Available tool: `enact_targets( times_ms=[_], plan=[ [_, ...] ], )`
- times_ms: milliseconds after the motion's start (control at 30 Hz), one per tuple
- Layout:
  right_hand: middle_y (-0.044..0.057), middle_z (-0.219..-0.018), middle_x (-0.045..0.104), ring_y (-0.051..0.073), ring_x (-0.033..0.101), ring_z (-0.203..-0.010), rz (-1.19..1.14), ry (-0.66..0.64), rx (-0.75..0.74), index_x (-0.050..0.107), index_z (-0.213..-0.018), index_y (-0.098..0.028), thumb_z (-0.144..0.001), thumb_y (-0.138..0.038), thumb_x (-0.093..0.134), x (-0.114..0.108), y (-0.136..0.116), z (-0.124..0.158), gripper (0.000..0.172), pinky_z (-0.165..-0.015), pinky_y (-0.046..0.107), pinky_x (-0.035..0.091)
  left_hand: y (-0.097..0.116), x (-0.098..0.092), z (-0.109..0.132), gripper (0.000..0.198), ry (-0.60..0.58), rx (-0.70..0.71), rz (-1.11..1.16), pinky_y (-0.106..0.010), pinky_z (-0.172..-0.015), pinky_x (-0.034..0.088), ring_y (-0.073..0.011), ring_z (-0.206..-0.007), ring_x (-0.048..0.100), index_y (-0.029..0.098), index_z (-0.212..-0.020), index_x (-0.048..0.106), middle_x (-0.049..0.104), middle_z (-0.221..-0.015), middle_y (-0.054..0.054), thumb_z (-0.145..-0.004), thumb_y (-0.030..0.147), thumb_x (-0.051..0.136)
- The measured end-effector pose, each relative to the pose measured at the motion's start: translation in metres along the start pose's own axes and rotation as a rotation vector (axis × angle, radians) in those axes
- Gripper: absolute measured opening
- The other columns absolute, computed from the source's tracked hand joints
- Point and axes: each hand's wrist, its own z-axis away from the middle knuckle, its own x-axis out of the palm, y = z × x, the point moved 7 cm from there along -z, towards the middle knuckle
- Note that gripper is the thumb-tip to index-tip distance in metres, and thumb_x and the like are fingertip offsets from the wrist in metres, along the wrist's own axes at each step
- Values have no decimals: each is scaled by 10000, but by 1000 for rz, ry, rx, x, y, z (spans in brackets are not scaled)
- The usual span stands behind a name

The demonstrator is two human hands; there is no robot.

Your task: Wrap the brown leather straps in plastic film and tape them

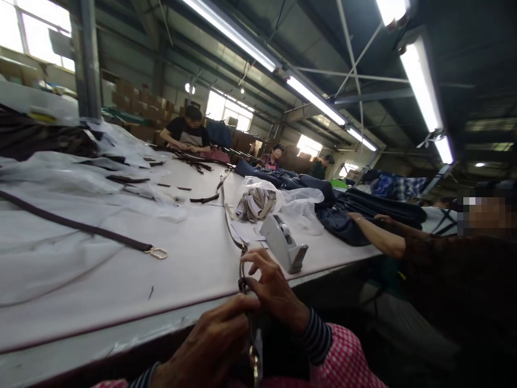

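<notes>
Clenched on dark strap [243, 258]: L hand [204, 339] low, R hand [274, 285] just above. Strap runs back onto table [121, 269], metal buckle [254, 358] hanging below hands; tape dispenser [283, 242] just ahead, co-worker's arm [383, 240] to R

The head camera looked out from the person's own head, facing forward and down along the long white surface [100, 280]. The left hand [204, 342], the right hand [274, 288] and the dark strap [243, 283] they held sat closest to the lens, at the bottom centre of the frame. The view tilted, with the surface's edge running up toward the right. It faced down the room: a seated co-worker [188, 129] appeared small near upper centre, and ceiling lights [315, 99] crossed the top.
</notes>
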Motion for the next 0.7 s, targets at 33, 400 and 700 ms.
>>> enact_targets(
  times_ms=[33,400,700],
  plan=[
    [57,-1182,633,152,645,-798,-186,57,146,642,-1177,-249,-810,-120,669,4,12,9,390,-620,257,497,-1,5,5,229,-8,6,-24,-237,-921,562,-202,-1037,687,202,-1035,683,659,-1273,-124,-974,83,498],
    [9,-645,632,35,412,-431,-1073,-130,660,657,-799,-121,-793,-451,806,56,22,45,362,-421,176,254,34,3,32,290,24,104,-90,-315,-1043,546,-266,-1198,673,259,-1220,697,700,-1301,-117,-974,160,578],
    [-46,-572,562,43,359,-444,-629,-18,269,644,-797,-154,-880,-317,755,-19,-45,-15,214,-439,213,189,3,-19,47,332,373,-29,-243,-323,-1117,468,-236,-1361,490,220,-1087,705,586,-1451,-68,-951,16,481]
  ],
)
